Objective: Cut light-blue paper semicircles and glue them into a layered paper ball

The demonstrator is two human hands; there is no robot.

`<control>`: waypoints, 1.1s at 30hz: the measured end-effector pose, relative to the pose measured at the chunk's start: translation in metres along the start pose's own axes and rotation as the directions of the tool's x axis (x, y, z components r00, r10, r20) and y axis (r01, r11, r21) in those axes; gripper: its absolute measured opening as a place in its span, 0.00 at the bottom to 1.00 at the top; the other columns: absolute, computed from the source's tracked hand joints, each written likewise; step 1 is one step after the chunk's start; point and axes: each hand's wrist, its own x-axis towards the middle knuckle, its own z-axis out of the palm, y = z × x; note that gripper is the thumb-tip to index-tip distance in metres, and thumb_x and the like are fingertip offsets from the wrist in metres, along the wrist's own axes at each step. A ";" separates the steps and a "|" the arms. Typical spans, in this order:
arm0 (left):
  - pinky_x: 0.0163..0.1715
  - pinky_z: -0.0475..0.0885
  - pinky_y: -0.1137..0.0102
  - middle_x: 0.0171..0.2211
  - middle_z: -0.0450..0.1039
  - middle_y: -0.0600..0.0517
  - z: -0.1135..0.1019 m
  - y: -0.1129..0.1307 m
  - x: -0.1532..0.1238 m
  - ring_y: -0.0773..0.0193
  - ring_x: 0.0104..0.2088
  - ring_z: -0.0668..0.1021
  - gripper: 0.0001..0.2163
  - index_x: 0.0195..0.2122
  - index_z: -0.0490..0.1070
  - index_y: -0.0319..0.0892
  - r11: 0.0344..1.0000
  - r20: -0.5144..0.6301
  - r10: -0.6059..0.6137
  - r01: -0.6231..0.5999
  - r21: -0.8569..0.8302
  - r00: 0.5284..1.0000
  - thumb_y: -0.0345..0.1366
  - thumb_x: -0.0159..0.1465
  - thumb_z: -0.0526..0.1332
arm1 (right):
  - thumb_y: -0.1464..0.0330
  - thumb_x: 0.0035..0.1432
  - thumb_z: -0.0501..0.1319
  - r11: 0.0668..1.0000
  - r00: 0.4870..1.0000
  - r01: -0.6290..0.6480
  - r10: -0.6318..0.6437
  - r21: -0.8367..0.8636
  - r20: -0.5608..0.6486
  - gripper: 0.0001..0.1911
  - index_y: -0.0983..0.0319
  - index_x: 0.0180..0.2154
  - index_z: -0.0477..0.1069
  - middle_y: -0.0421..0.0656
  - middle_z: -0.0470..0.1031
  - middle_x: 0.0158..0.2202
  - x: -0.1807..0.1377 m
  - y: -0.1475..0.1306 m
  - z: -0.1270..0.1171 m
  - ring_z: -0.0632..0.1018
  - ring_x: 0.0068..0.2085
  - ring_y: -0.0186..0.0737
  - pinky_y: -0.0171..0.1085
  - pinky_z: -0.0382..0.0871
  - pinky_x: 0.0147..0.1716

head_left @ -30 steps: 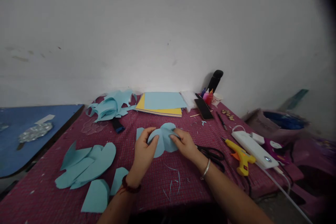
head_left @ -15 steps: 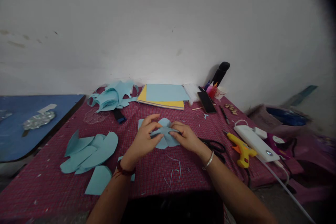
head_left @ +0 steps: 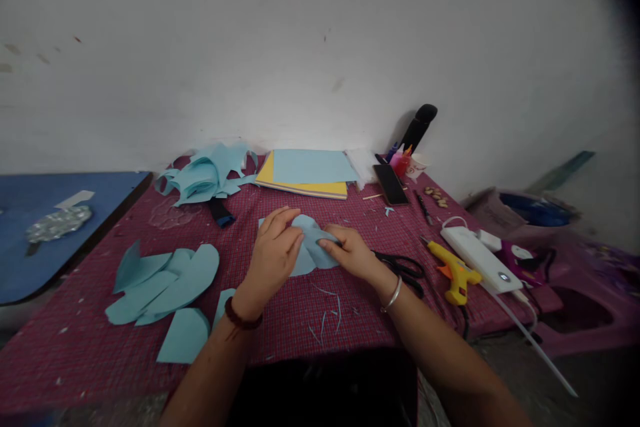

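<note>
A light-blue paper cutout (head_left: 306, 260) with rounded lobes lies between my hands, just above or against the cloth-covered table. My right hand (head_left: 351, 253) pinches a raised fold of it between thumb and fingers. From the other side, my left hand (head_left: 275, 250) grips it, fingers bent and thumb pressed along the paper; its fingertips are partly hidden. Black-handled scissors (head_left: 407, 271) rest beside my right wrist. To the left lie several rounded light-blue paper pieces (head_left: 193, 280), overlapping one another. Thin paper slivers (head_left: 339, 313) are scattered in front of my hands.
Blue paper scraps (head_left: 207, 177) are heaped at the back left. Behind my hands sits a paper stack (head_left: 313, 168), with a black phone (head_left: 390, 185) to its right. A yellow glue gun (head_left: 456, 277) lies beside a white power strip (head_left: 480, 257) on the right edge.
My left hand has turned so that its back shows more, and its thumb has shifted over the paper. The paper's fold now slants toward my right hand. The whole view has shifted slightly.
</note>
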 end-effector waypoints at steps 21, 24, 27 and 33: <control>0.56 0.65 0.59 0.53 0.71 0.47 -0.006 -0.005 0.000 0.58 0.54 0.72 0.10 0.48 0.69 0.45 0.765 -0.105 -0.479 0.356 -0.536 0.871 0.38 0.66 0.57 | 0.64 0.40 0.73 0.756 0.911 -0.337 0.412 0.562 -0.008 0.18 0.65 0.35 0.78 0.38 0.78 0.26 0.001 0.011 0.016 0.74 0.25 0.33 0.34 0.70 0.27; 0.50 0.69 0.64 0.47 0.73 0.49 -0.005 -0.008 -0.002 0.62 0.47 0.75 0.10 0.47 0.70 0.45 0.561 -0.116 -0.670 0.399 -0.725 0.733 0.40 0.66 0.57 | 0.61 0.39 0.74 0.688 0.896 -0.309 0.442 0.657 -0.041 0.20 0.64 0.35 0.77 0.40 0.79 0.27 0.003 0.010 0.016 0.75 0.27 0.35 0.36 0.72 0.30; 0.38 0.70 0.71 0.32 0.73 0.53 -0.004 -0.010 -0.002 0.67 0.34 0.75 0.05 0.35 0.72 0.42 0.525 -0.077 -0.709 0.451 -0.721 0.701 0.38 0.64 0.60 | 0.61 0.35 0.75 0.637 0.886 -0.270 0.457 0.722 -0.072 0.20 0.64 0.32 0.77 0.39 0.79 0.26 0.005 0.009 0.016 0.75 0.27 0.35 0.36 0.72 0.31; 0.30 0.66 0.72 0.24 0.71 0.55 -0.001 0.005 0.002 0.67 0.28 0.72 0.06 0.27 0.72 0.41 0.578 0.128 -0.586 0.523 -0.626 0.800 0.35 0.60 0.62 | 0.60 0.33 0.76 0.581 0.875 -0.223 0.473 0.783 -0.102 0.20 0.62 0.28 0.75 0.40 0.78 0.25 0.007 0.012 0.018 0.75 0.26 0.36 0.37 0.71 0.31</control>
